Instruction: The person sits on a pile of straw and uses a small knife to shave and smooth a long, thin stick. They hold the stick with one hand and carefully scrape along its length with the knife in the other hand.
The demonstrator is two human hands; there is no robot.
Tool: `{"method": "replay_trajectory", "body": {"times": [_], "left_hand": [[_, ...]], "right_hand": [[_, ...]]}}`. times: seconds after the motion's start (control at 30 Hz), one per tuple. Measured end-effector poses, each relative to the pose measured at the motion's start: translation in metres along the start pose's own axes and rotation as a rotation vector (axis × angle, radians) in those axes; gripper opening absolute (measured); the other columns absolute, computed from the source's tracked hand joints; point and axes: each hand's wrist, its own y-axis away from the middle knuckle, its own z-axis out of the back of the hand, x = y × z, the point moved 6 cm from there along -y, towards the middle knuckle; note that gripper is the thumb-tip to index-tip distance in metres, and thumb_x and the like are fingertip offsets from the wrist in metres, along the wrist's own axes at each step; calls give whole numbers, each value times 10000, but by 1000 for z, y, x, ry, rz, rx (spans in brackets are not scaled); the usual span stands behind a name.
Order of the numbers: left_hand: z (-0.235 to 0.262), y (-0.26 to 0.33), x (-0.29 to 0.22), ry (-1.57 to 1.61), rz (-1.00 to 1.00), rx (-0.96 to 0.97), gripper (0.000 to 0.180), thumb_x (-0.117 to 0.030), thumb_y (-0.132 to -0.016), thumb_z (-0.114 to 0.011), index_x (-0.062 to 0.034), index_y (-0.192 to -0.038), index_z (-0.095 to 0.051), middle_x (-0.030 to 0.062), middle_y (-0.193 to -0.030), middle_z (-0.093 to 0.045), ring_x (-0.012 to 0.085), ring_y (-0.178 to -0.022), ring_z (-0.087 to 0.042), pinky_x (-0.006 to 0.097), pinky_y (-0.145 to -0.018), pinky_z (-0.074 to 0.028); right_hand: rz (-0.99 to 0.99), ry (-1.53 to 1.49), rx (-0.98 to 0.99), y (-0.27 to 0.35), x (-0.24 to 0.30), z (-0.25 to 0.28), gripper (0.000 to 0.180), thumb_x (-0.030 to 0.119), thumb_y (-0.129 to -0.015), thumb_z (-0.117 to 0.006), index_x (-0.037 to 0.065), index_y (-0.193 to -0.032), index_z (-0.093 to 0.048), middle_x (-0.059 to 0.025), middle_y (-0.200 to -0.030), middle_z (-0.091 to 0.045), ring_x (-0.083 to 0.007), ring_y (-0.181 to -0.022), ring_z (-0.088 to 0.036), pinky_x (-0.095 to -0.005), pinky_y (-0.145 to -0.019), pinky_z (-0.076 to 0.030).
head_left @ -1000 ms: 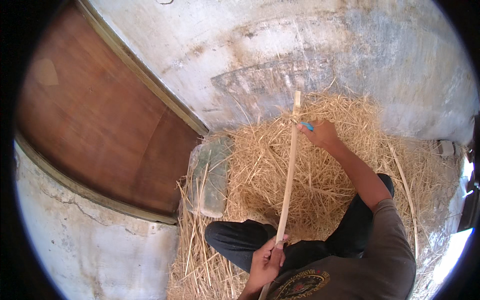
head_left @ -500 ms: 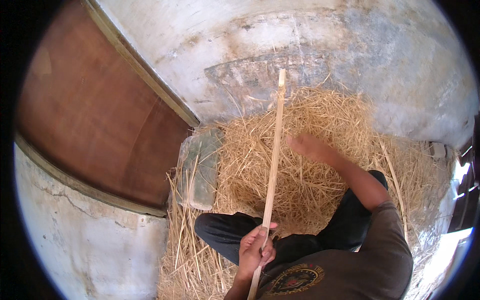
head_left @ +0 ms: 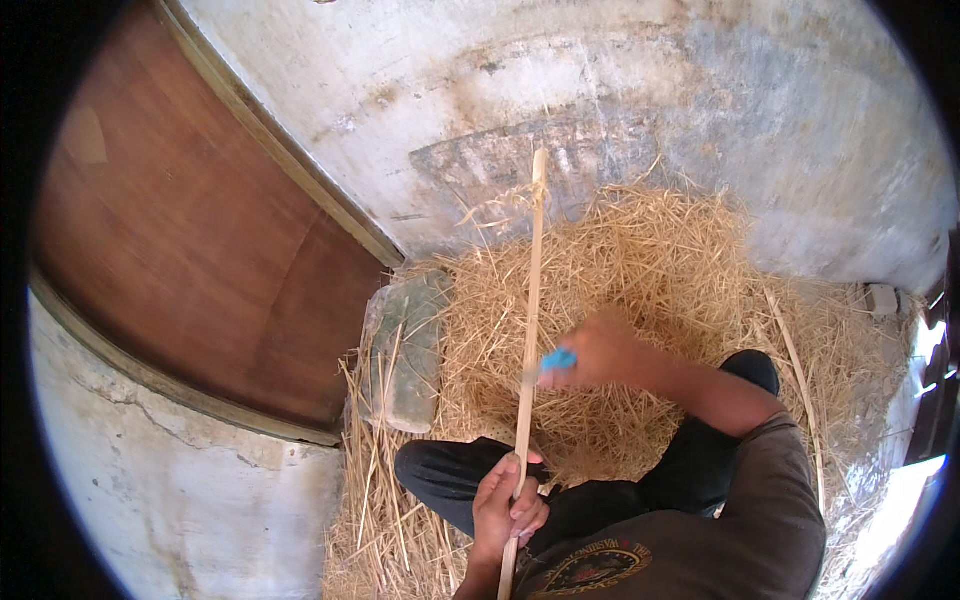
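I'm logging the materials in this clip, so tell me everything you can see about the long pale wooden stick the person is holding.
The long pale wooden stick is thin, straight and light tan, like split bamboo or a wood strip. It runs nearly upright in the picture, its far tip over the grey concrete floor, its middle above the heap of dry yellow straw. The left hand grips its near end; the right hand, blurred, holds a small blue-handled tool against its middle.

stick (head_left: 531,320) over straw (head_left: 640,290), door (head_left: 190,240) left
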Motion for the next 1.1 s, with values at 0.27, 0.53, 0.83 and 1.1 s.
{"method": "replay_trajectory", "body": {"times": [0.27,0.53,0.83,1.1], "left_hand": [[0,-2,-2,-73,14,-11,299,-245,-1036,-354,-9,-1178,-470,-21,-510,-302,68,-342,-242,233,-373,-286],[-2,-16,-3,-67,21,24,281,-209,-1028,-359,-14,-1204,-458,-22,-526,-300,68,-354,-258,227,-384,-279],[4,-3,6,-13,50,17,282,-206,-1033,-346,-3,-1182,-473,-28,-519,-284,66,-353,-237,228,-381,-276],[-6,16,22,-96,149,96,275,-195,-1030,-362,-3,-1202,-458,-19,-524,-299,67,-383,-279,225,-409,-287]], "right_hand": [[-13,-6,-19,-9,-10,-2,724,790,-721,-529,88,-558,-607,-87,-463,-526,-267,-410,-546,-405,-419,-418],[155,87,-168,-23,-29,-6,719,794,-685,-558,89,-555,-614,-84,-453,-510,-275,-425,-553,-377,-431,-428],[-233,157,-114,-31,-89,-15,709,763,-818,-432,116,-683,-688,-44,-483,-515,-177,-426,-505,-357,-446,-433],[-292,351,-390,-10,-184,40,705,714,-858,-431,94,-537,-529,-11,-431,-420,-193,-382,-437,-365,-392,-357]]}}
